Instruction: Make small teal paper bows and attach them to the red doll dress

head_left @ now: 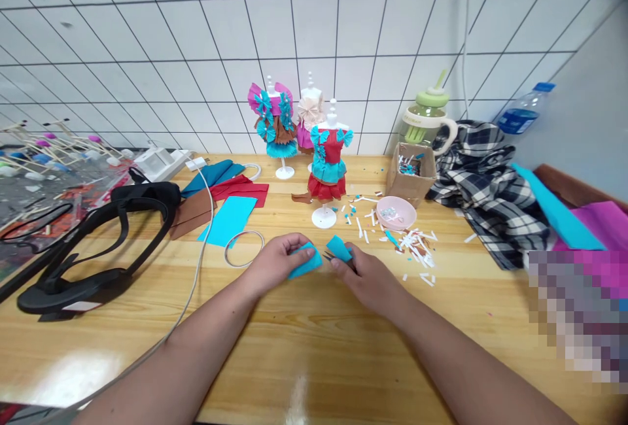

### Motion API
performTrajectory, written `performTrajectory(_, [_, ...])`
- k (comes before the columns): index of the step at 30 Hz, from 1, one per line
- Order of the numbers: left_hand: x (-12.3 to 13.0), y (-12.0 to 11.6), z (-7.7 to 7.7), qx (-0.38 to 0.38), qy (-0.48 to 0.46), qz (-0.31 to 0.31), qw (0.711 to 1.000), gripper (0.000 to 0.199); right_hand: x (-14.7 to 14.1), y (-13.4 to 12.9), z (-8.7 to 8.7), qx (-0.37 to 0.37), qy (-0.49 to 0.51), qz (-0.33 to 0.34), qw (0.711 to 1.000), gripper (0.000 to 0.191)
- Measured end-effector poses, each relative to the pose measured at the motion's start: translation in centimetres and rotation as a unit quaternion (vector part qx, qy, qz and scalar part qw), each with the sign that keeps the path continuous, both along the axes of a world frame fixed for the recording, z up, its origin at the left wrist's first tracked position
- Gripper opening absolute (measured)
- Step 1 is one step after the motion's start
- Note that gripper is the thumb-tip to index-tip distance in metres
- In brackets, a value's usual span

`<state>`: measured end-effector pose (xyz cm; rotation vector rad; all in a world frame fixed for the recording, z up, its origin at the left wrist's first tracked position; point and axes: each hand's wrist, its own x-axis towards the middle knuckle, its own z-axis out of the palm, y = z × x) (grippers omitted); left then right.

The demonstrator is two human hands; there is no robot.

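My left hand [279, 261] pinches a piece of turquoise crepe paper [305, 267] between thumb and fingers, above the table. Facing it, my right hand [366, 278] is closed around small dark scissors [330, 255], most of whose handle is hidden by the fingers. A second turquoise piece [339, 247] stands up at the right fingertips, apart from the left one. Just beyond both hands is a miniature dress form [324, 216] in a red and turquoise paper dress. To the left lie a larger turquoise sheet [230, 221] and a roll of tape [244, 248].
Two more dressed forms [272, 121] stand near the tiled wall. White paper scraps [417, 248] surround a pink bowl [396, 213], with a cardboard box [411, 180] and a jug [428, 118] behind. A black headset strap [161, 216] and cable [199, 261] lie left, plaid cloth [483, 183] right.
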<state>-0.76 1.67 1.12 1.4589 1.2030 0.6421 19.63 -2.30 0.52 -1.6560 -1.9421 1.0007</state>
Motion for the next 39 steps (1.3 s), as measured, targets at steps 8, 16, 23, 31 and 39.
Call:
performTrajectory(8, [-4.3, 3.7, -0.7, 0.253, 0.359, 0.089, 0.894, 0.031, 0.8, 0.3, 0.4, 0.058, -0.154, -0.018, 0.986, 0.024])
performTrajectory(16, [-2.8, 2.1, 0.2, 0.346, 0.335, 0.097, 0.871, 0.035, 1.1, 0.3, 0.7, 0.035, -0.157, -0.035, 0.986, 0.026])
performTrajectory(23, [-0.4, 0.1, -0.5, 0.226, 0.190, -0.058, 0.954, 0.025, 0.4, 0.3, -0.6, 0.047, -0.160, 0.024, 0.986, 0.012])
performTrajectory(31, [0.8, -0.9, 0.3, 0.165, 0.104, -0.067, 0.978, 0.026, 0.0, 0.3, 0.0, 0.086, -0.041, -0.023, 0.995, 0.017])
performTrajectory(39, [1.2, -0.8, -1.1, 0.057, 0.037, -0.030, 0.997, 0.029, -0.2, 0.2, -0.3, 0.093, 0.042, -0.070, 0.992, 0.017])
